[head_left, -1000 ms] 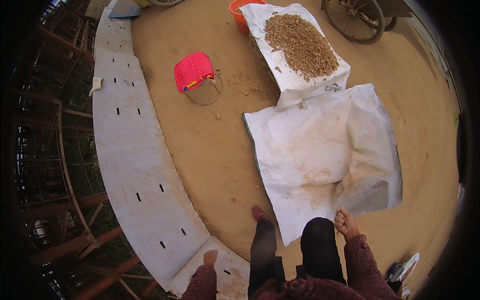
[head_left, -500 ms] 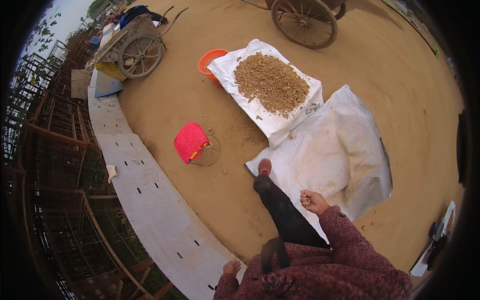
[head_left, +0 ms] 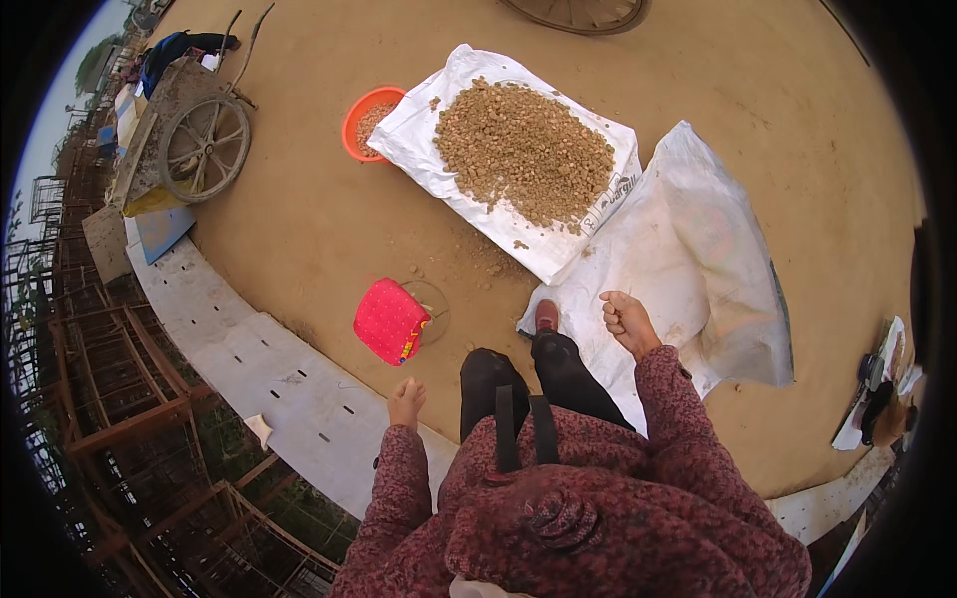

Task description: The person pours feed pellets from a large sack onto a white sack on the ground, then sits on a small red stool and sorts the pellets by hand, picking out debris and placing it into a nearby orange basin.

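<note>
My right hand (head_left: 628,321) is curled into a fist above a spread white woven sack (head_left: 743,244), apart from it. My left hand (head_left: 407,402) hangs with its fingers folded in, just below a stool (head_left: 387,321) with a red padded seat and a thin wire ring base. Nothing shows in either hand. Past the spread sack, a second white sack (head_left: 414,140) lies under a heap of small brown lumps (head_left: 523,149). Beside its far left corner stands an orange basin (head_left: 349,132) with similar lumps inside.
A two-wheeled cart (head_left: 205,148) stands at the far left; another cart's wheel (head_left: 588,14) shows at the top edge. Pale slabs (head_left: 284,374) edge the sandy ground on the left, with rusty metal framework (head_left: 130,429) beyond. Several items (head_left: 877,389) lie at the right.
My left hand has swung forward from the lower edge toward the stool. My right hand is higher in the picture, still closed. Both of my legs now show, and the view has shifted.
</note>
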The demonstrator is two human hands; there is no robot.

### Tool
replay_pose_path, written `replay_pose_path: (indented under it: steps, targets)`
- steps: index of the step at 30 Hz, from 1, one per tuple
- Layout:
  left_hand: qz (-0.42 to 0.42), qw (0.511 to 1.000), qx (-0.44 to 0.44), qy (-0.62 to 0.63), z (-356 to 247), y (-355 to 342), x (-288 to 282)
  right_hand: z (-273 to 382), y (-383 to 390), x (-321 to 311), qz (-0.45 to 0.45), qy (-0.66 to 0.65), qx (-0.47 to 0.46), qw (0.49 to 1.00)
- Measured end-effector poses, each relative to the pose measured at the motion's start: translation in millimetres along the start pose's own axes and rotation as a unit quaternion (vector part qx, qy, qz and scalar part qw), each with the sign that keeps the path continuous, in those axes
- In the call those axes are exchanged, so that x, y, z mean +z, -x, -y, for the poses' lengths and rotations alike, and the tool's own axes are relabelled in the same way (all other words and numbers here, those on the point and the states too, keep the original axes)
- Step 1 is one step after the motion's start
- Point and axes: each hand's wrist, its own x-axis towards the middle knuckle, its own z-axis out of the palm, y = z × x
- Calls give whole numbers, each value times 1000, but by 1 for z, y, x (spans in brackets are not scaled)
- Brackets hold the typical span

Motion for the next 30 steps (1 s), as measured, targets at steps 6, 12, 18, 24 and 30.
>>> replay_pose_path:
  steps: [6,12,18,24,30]
  targets:
    - [59,996,54,-45,-130,-116,20,-31,-84,56,-178,-178,44,967]
    - [155,978,50,-128,-269,-265,98,-6,-160,226,-65,-86,-51,993]
    - [257,939,133,-184,-347,-351,109,49,-297,462,45,-49,-87,994]
    - [222,930,119,-268,-362,-427,104,64,-435,566,-65,32,-40,997]
    - [255,902,54,-344,-363,-454,131,-50,-418,454,-134,9,-80,988]
